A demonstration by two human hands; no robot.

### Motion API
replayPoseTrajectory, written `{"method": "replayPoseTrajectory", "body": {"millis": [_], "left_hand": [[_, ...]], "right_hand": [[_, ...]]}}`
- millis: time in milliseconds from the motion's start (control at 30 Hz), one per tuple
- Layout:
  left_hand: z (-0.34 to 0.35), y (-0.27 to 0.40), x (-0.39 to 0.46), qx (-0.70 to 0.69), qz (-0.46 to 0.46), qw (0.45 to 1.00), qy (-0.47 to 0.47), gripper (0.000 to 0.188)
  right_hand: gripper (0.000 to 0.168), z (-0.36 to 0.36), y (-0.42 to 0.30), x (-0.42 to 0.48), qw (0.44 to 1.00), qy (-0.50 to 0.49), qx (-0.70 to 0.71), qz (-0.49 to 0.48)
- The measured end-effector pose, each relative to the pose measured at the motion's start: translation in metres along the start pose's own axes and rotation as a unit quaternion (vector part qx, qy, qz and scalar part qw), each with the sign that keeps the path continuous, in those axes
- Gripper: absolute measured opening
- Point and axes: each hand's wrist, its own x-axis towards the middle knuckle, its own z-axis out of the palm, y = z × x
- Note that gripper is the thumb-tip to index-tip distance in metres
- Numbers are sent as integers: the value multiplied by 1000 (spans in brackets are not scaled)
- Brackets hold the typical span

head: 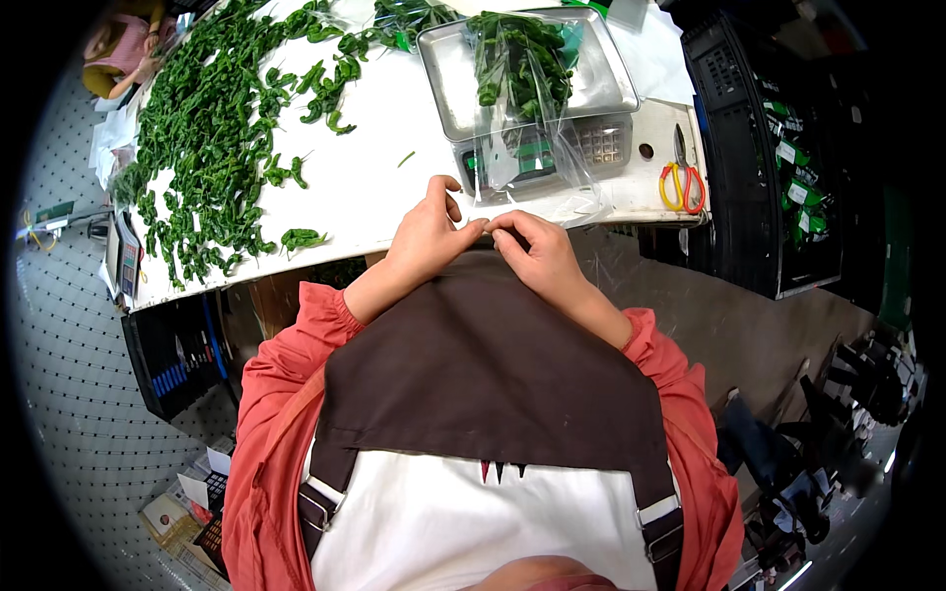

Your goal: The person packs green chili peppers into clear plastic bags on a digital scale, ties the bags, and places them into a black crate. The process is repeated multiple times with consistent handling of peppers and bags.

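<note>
My left hand (pixel 432 227) and my right hand (pixel 543 247) meet at the table's front edge, thumbs and fingertips close together. Whether something small is between the fingertips I cannot tell. The left fingers are loosely curled, and the right thumb and index finger bend toward each other. Just beyond, a clear plastic bag (pixel 510 159) of green peppers (pixel 517 63) lies on a metal tray (pixel 446 89). Its filmy end drapes over a digital scale (pixel 604 144) and reaches the table edge near my right hand.
Many loose green peppers (pixel 214 118) cover the white table (pixel 384 192) at left. Scissors (pixel 681 173) with red and yellow handles lie at right. Black crates (pixel 746 170) stand beyond the right edge. Another scale (pixel 126 255) sits at far left, and a person (pixel 122 52) is at upper left.
</note>
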Motion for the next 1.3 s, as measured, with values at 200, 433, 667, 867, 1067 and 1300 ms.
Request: {"method": "replayPoseTrajectory", "body": {"millis": [200,433,667,867,1067,1300], "left_hand": [[-20,-56,-13,-68,11,994,83,47],[-71,-274,-48,350,-154,907,177,26],[-93,-336,-43,377,-175,895,162,35],[-112,-327,-2,122,-198,927,293,58],[-128,-253,65,-244,-145,889,358,37],[-49,14,-3,-183,401,898,20,46]], "right_hand": [[8,1,4,-7,1000,13,-1,22],[14,-10,9,-31,986,37,113,112],[13,-3,2,-24,990,7,77,120],[13,3,1,-19,989,7,87,120],[13,9,-3,-19,987,42,91,129],[27,17,-44,10,975,-41,217,31]]}}
